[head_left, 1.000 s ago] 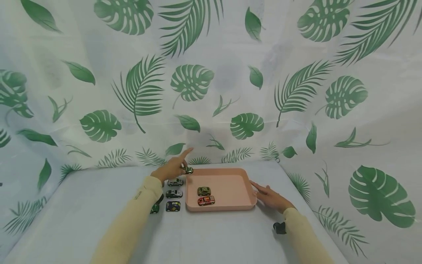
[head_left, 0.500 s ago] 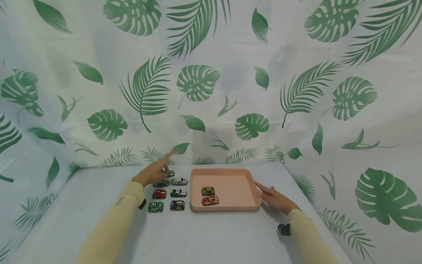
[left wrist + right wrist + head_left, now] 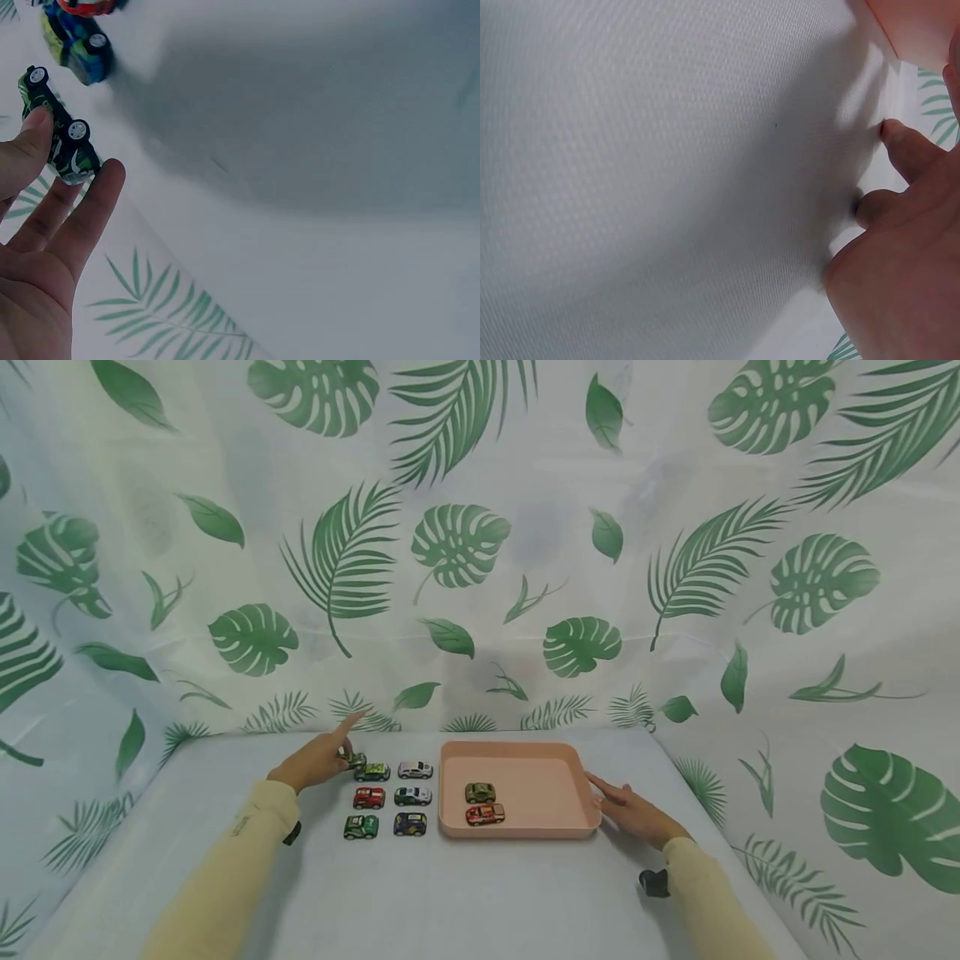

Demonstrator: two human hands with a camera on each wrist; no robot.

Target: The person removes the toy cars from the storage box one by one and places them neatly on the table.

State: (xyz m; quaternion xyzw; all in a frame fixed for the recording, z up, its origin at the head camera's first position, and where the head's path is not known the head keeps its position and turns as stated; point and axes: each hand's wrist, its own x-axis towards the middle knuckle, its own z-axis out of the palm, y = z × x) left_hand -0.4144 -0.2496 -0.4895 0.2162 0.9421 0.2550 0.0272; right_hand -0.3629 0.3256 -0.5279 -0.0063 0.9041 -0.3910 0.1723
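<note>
In the head view my left hand (image 3: 318, 760) is at the back left of the table, beside a group of toy cars. Its thumb and fingers pinch a dark green toy car (image 3: 60, 127), seen side-on in the left wrist view, while the index finger points away. Closest to it is a green-and-yellow toy car (image 3: 372, 772). My right hand (image 3: 636, 814) rests at the right side of a pink tray (image 3: 525, 833), its fingers extended against the rim. Inside the tray sit an olive-green toy car (image 3: 480, 792) and a red toy car (image 3: 485, 814).
Left of the tray, toy cars stand in two columns: a red one (image 3: 369, 797), a green one (image 3: 361, 827), a silver-white one (image 3: 415, 769), a black-and-white one (image 3: 412, 796) and a blue one (image 3: 410, 824). A leaf-print curtain (image 3: 480, 693) hangs behind the white table.
My left hand has carried the dark green car leftward from the tray's back left corner, past the rows of cars. The right hand stays at the tray's side. The head view has shifted slightly.
</note>
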